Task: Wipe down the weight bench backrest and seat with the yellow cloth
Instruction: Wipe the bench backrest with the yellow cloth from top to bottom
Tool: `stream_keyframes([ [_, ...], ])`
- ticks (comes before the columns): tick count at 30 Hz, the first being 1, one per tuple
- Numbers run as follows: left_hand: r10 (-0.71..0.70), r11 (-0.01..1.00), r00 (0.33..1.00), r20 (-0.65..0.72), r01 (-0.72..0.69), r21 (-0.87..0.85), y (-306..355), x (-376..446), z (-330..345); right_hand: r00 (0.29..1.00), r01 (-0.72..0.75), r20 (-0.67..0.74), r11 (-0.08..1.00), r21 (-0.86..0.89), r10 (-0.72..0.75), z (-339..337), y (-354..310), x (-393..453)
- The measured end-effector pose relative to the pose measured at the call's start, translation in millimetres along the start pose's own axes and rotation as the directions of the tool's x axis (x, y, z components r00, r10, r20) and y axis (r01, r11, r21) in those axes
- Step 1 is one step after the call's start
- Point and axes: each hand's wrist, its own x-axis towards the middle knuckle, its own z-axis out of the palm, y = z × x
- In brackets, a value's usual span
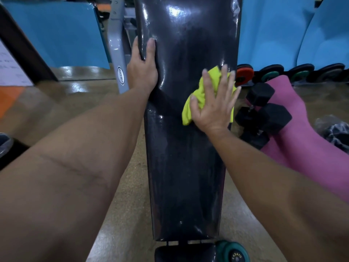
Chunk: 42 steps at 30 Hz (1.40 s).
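A long black padded backrest runs up the middle of the view, with the black seat pad joining it below. My right hand lies flat, fingers spread, pressing the crumpled yellow cloth onto the right side of the bench near where backrest and seat meet. My left hand clasps the left edge of the backrest, thumb on the glossy top face and fingers curled behind it.
A grey metal frame upright stands left of the bench. Black hex dumbbells lie on a pink mat at right, with a row of round dumbbells behind. A teal dumbbell sits by the bench's near end. Blue mats line the back.
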Motion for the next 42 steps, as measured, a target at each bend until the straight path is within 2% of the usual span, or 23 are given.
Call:
stream_keyframes([
  [2, 0.005, 1.000, 1.000, 0.003, -0.005, -0.004, -1, 0, 1, 0.994, -0.095, -0.044, 0.995, 0.017, 0.096, 0, -11, 19],
  [4, 0.006, 1.000, 1.000, 0.005, -0.006, -0.007, 0, 0, 2, 0.991, -0.121, -0.059, 0.993, 0.010, 0.122, 0, -26, 25],
  [10, 0.009, 1.000, 1.000, -0.002, -0.009, -0.003, 4, 0, 0, 1.000, 0.007, -0.008, 1.000, 0.016, -0.006, 1, -8, -1],
  [14, 0.016, 1.000, 1.000, -0.001, -0.016, 0.002, 1, -1, 1, 0.984, -0.163, -0.067, 0.986, 0.037, 0.165, 3, -18, 22],
  [15, 0.022, 1.000, 1.000, 0.001, -0.022, 0.001, 2, -2, 1, 0.984, -0.166, -0.066, 0.986, 0.026, 0.167, 3, -25, 22],
  [20, 0.012, 1.000, 0.999, 0.045, -0.012, -0.008, 6, 0, -3, 0.999, 0.045, 0.026, 0.999, 0.013, -0.046, 2, -13, -11],
  [25, 0.022, 1.000, 0.983, 0.183, -0.019, -0.023, -30, -24, -14, 0.996, -0.082, -0.015, 0.996, 0.036, 0.083, -3, -3, 12],
  [28, 0.044, 0.999, 0.985, 0.168, -0.039, -0.036, -40, -33, -13, 0.999, 0.047, 0.019, 0.999, -0.019, -0.046, 1, -18, 1],
  [31, 0.074, 0.997, 0.988, 0.135, -0.071, -0.029, -39, -36, -11, 0.985, 0.169, 0.048, 0.985, -0.027, -0.168, 2, -6, -19],
  [33, 0.089, 0.996, 0.990, 0.114, -0.086, -0.032, -41, -37, -10, 0.987, 0.156, 0.039, 0.987, -0.020, -0.156, 1, 1, -18],
  [37, 0.088, 0.996, 0.993, 0.081, -0.086, -0.032, -44, -35, -8, 1.000, 0.002, 0.010, 1.000, 0.006, -0.002, 1, -20, -6],
  [42, 0.095, 0.995, 0.992, 0.086, -0.091, -0.048, -43, -35, -9, 0.988, 0.139, 0.061, 0.990, 0.019, -0.140, 1, -15, -25],
])
